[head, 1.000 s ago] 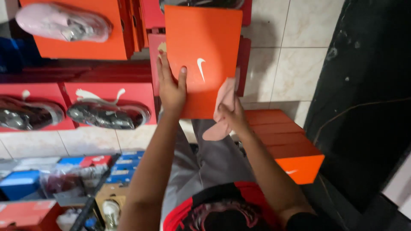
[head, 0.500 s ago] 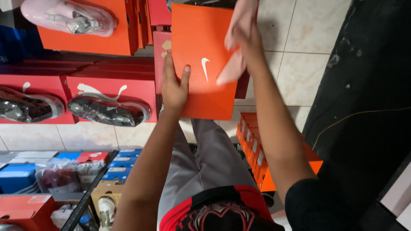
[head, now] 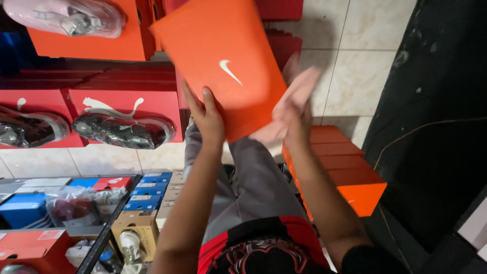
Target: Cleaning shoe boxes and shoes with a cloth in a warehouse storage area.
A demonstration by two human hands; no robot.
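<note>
Orange cardboard shoebox lid (head: 223,66) with a white curved mark, held up at chest height in front of a seated person, tilts so its long axis runs from upper left to lower right, printed face toward the camera. The left hand (head: 207,115) has its grip closed on the lid's lower edge, thumb on the face and fingers behind. The right hand (head: 294,119) has its grip closed around a pale pink cloth (head: 291,104), blurred, pressed at the lid's lower right edge. Judging by the cloth's place, the wiping is under way along that side; whether the rest of the face is done cannot be told. Beside the person's right knee sits a stack of orange shoeboxes (head: 345,167) on the tiled floor (head: 355,61). To the left, red boxes carry a glossy black shoe (head: 122,131) and a pink shoe (head: 76,18) rests on an orange box higher up.
</note>
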